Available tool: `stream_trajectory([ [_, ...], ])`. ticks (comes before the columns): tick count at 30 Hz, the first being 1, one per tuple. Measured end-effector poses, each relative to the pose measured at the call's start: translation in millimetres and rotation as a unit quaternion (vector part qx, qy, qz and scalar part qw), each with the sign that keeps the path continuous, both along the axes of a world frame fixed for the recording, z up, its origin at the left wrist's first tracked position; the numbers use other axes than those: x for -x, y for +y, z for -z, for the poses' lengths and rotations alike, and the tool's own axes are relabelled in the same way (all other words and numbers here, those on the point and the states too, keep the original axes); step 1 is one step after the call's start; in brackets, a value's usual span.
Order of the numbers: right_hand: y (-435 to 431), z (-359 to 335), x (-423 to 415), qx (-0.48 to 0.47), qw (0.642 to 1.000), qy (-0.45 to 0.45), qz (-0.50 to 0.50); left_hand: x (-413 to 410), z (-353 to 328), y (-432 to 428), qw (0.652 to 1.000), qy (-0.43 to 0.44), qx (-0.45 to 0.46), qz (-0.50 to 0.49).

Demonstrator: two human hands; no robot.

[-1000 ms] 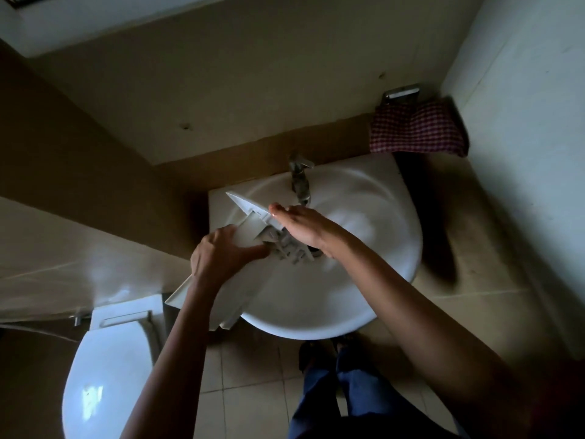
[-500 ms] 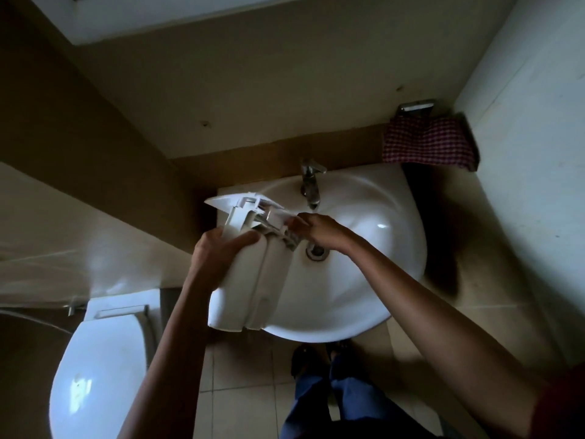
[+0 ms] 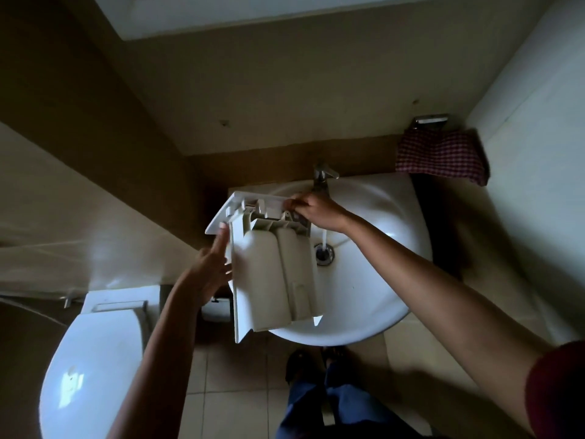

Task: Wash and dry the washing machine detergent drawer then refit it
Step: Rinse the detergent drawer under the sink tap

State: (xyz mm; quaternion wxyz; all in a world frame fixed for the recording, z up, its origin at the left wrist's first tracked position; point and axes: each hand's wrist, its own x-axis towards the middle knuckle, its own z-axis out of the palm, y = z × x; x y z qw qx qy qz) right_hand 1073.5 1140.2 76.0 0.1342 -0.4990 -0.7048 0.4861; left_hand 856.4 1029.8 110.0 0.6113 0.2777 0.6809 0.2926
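Observation:
The white detergent drawer (image 3: 269,267) hangs underside up over the left part of the round white sink (image 3: 373,280), its front panel at the far end. My right hand (image 3: 313,210) grips the drawer's far end just below the tap (image 3: 323,177). My left hand (image 3: 209,274) lies against the drawer's left side with straight fingers, the forefinger touching the front panel. A thin stream of water runs from the tap into the drain (image 3: 323,253), to the right of the drawer.
A red checked cloth (image 3: 441,158) hangs on a rail at the sink's far right. A white toilet (image 3: 91,369) with its lid down stands at lower left. My legs and feet (image 3: 316,391) stand on the tiled floor below the sink. Walls close in on both sides.
The drawer has been turned so its underside faces up and its front panel lies square at the far end. My left hand has let go of its grip and now lies flat against the side.

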Motion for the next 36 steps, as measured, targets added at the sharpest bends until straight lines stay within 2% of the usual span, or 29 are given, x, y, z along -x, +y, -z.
stream_trajectory([
  [3,7,-4,7,-0.021,0.999,-0.015,-0.048,20,0,11,0.994,-0.007,-0.046,-0.1],
  [5,9,-9,12,-0.031,0.993,-0.041,-0.106,35,-3,20,0.993,0.004,-0.051,-0.104],
  [7,12,-11,16,-0.041,0.985,-0.071,-0.151,43,-6,27,0.998,0.033,-0.038,-0.042],
  [9,14,-9,19,-0.041,0.979,-0.086,-0.183,37,-15,29,0.996,0.057,0.004,0.066],
  [10,14,-9,23,-0.044,0.974,-0.091,-0.204,30,-20,29,0.991,0.048,0.027,0.125],
  [12,14,-8,33,-0.069,0.957,-0.115,-0.257,21,-22,28,0.98,0.024,0.07,0.182],
  [15,16,-5,47,-0.129,0.923,-0.151,-0.33,14,-11,28,0.972,-0.026,0.105,0.208],
  [20,20,3,59,-0.178,0.88,-0.167,-0.408,-2,9,19,0.962,-0.038,0.158,0.218],
  [25,21,14,60,-0.188,0.862,-0.171,-0.439,-19,20,13,0.972,-0.009,0.097,0.213],
  [31,13,29,51,-0.181,0.887,-0.142,-0.4,-19,39,13,0.971,0.104,0.069,0.204],
  [36,6,40,42,-0.204,0.914,-0.148,-0.318,-29,43,17,0.918,0.285,-0.031,0.273],
])
